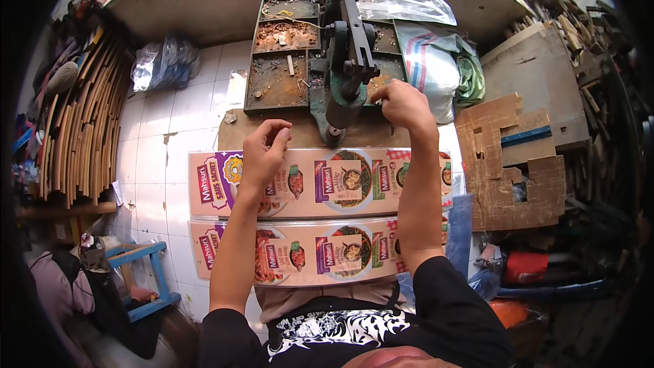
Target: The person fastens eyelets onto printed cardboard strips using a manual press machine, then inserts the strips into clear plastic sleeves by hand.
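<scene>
A green hand-lever press (347,89) stands before me, its round lower end above the brown board (300,133). My left hand (266,151) is over the upper printed sheet, left of the press, with thumb and fingertips drawn together; anything between them is too small to make out. To the right of the press, my right hand (407,105) reaches with bent fingers into a compartment of the metal tray (276,106). Its fingertips are close together, and what they pinch is hidden. The upper printed sheet (306,155) and the lower printed sheet (231,269) lie side by side, showing food pictures and "Mahsuri" lettering.
Small metal bits and rusty debris lie in the tray compartments. A white woven sack (429,61) and clear plastic bags (405,6) sit at the right. Wooden strips (82,116) lean at the left, near a blue frame (160,269). Cut brown boards (511,191) stand at the right.
</scene>
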The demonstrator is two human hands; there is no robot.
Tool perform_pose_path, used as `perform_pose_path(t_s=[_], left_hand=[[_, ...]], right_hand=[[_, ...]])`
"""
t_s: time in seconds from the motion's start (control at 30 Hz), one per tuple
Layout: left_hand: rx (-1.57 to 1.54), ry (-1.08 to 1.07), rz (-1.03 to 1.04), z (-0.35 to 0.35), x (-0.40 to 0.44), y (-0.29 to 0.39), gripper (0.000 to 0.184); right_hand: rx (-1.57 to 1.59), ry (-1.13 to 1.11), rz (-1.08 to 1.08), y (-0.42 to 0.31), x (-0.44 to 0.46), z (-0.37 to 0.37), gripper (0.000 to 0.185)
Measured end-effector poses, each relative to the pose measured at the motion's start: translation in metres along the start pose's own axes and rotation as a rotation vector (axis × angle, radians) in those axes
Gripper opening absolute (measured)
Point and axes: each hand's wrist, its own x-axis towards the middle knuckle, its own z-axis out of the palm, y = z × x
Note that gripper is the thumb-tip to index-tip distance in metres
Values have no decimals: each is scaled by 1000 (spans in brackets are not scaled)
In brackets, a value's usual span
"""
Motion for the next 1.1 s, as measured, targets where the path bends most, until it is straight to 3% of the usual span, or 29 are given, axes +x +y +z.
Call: perform_pose_path(t_s=[0.13, 0.2, 0.47, 0.8, 1.1], left_hand=[[-18, -3, -1, -1, 0, -2, 15], [-14, 0, 3, -1, 0, -1, 15], [-2, -43, -39, -3, 0, 0, 15], [3, -7, -4, -1, 0, 1, 15], [12, -7, 0, 0, 1, 1, 15]], right_hand=[[81, 164, -111, 17, 2, 3, 25], [326, 239, -46, 12, -2, -14, 17], [634, 462, -17, 6, -4, -27, 17], [571, 500, -4, 16, 1, -19, 16], [261, 318, 271, 28, 5, -5, 15]])
